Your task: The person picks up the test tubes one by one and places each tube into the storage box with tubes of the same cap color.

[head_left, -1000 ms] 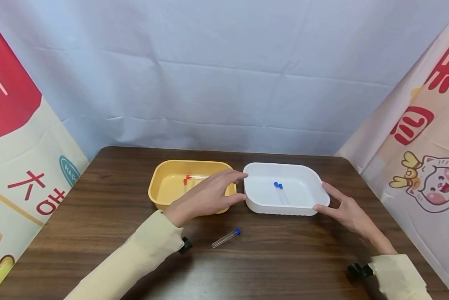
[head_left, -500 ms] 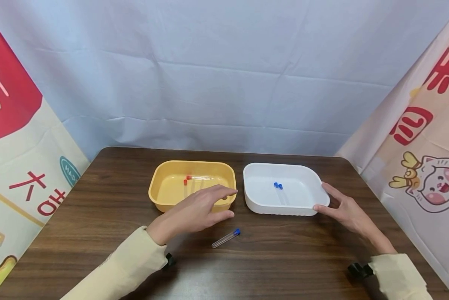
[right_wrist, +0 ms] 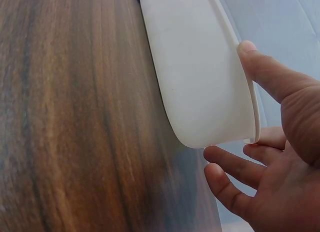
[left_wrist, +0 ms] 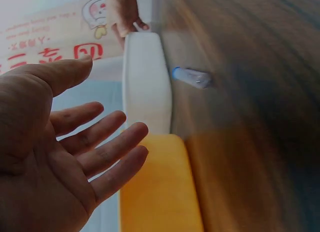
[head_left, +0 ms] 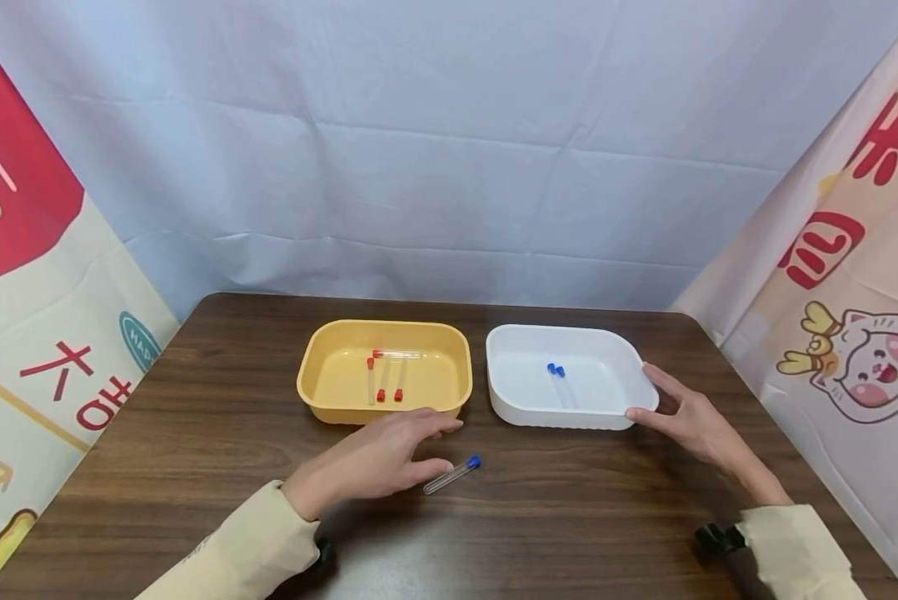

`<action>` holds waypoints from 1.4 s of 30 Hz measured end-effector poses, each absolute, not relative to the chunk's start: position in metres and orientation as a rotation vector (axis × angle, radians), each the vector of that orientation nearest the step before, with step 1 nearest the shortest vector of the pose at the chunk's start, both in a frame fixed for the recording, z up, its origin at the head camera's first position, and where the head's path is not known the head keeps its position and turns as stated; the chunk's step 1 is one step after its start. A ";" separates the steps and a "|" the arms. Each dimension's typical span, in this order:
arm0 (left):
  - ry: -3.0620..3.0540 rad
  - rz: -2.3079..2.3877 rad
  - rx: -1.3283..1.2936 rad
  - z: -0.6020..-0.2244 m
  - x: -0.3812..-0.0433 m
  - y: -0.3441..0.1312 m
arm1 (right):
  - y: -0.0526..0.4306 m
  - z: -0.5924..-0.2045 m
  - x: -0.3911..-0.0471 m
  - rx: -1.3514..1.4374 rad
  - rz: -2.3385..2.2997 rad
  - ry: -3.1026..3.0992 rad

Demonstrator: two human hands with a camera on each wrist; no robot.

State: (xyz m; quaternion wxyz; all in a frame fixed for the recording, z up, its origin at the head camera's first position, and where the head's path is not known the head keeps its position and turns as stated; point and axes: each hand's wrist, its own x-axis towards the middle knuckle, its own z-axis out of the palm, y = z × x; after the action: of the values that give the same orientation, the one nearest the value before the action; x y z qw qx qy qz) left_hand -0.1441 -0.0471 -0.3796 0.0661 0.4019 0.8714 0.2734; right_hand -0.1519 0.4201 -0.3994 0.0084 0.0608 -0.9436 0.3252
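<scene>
My left hand (head_left: 374,458) hovers over the table in front of the yellow basin, fingers spread and relaxed, palm bare in the left wrist view. Just beyond its thumb in the head view lies a clear test tube with a blue cap (head_left: 452,475), on the wood. At the right end of the white basin (head_left: 554,418), my right hand (head_left: 689,425) holds the corner, thumb on the rim and other fingers around the end wall. Two blue-capped tubes (head_left: 560,379) lie inside that basin. Several red-capped tubes (head_left: 371,379) lie in the yellow basin (head_left: 334,412).
Both basins stand side by side on the dark wooden table (head_left: 539,517), with a narrow gap between them. A pale cloth (head_left: 449,167) hangs behind the table. Printed cloths hang at the left and right sides.
My left hand has drawn back from the white basin's left end, leftward and toward me, to beside the loose blue-capped test tube. My right hand has stayed at the white basin.
</scene>
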 end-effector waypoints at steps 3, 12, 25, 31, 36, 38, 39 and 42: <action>2.632 0.798 1.211 -0.386 -0.143 -0.047 | 0.420 -0.400 -0.151 0.190 1.017 -2.947; 2.624 0.800 1.137 -0.396 -0.144 -0.039 | 0.420 -0.400 -0.153 0.169 0.925 -2.978; 2.734 0.695 1.081 -0.409 -0.143 -0.022 | 0.418 -0.398 -0.152 0.177 0.957 -2.963; 2.706 0.757 1.002 -0.412 -0.144 -0.017 | 0.419 -0.399 -0.153 0.174 0.926 -2.972; 2.686 0.804 1.007 -0.415 -0.144 -0.015 | 0.419 -0.399 -0.152 0.176 0.933 -2.971; 2.684 0.814 1.014 -0.416 -0.144 -0.015 | 0.420 -0.399 -0.152 0.176 0.943 -2.972; 2.679 0.819 1.008 -0.416 -0.144 -0.014 | 0.420 -0.399 -0.152 0.180 0.953 -2.970; 2.635 0.852 0.956 -0.416 -0.143 -0.013 | 0.420 -0.399 -0.152 0.188 0.976 -2.961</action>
State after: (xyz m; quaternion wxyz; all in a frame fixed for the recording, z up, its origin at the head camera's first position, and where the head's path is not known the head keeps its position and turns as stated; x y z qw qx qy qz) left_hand -0.1428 -0.0126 -0.4161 0.1058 0.3244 0.8944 0.2892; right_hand -0.1520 0.4199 -0.3993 0.0090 0.0603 -0.9479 0.3126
